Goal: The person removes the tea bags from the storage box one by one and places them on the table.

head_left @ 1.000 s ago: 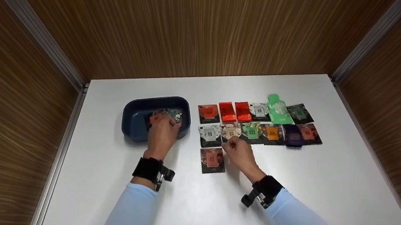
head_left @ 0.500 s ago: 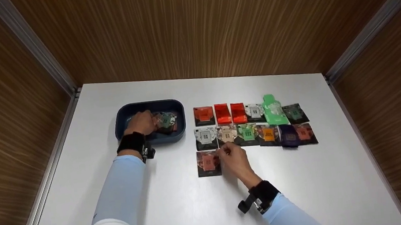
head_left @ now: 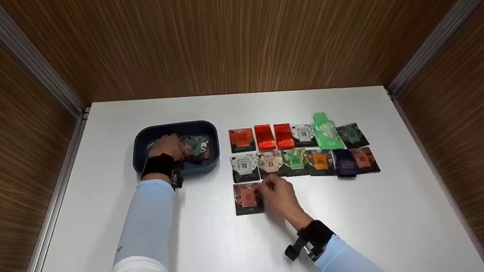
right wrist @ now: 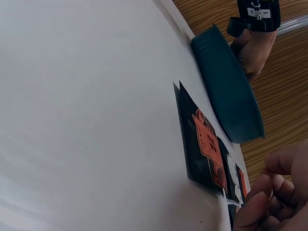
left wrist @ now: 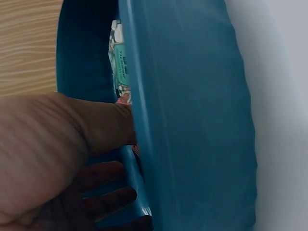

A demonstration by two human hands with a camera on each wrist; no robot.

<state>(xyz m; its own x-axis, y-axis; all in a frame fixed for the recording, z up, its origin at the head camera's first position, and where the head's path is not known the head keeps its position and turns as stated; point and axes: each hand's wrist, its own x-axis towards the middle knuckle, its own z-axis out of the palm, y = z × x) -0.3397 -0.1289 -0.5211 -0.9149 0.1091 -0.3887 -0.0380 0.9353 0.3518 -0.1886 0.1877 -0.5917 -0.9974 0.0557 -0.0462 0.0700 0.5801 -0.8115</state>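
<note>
Blue tub holding sachets, left hand inside

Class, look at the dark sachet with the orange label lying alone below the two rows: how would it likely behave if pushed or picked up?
The sachet lies flat on the white table, so it probably slides rather than rolls or tips. It looks thin in the right wrist view, so likely light and somewhat floppy. Lifting may need an edge pinch; the right hand is beside it.

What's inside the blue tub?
The blue tub holds a few small packets, one with a teal label, and the left hand reaching in. Whatever lies under the hand is hidden.
</note>
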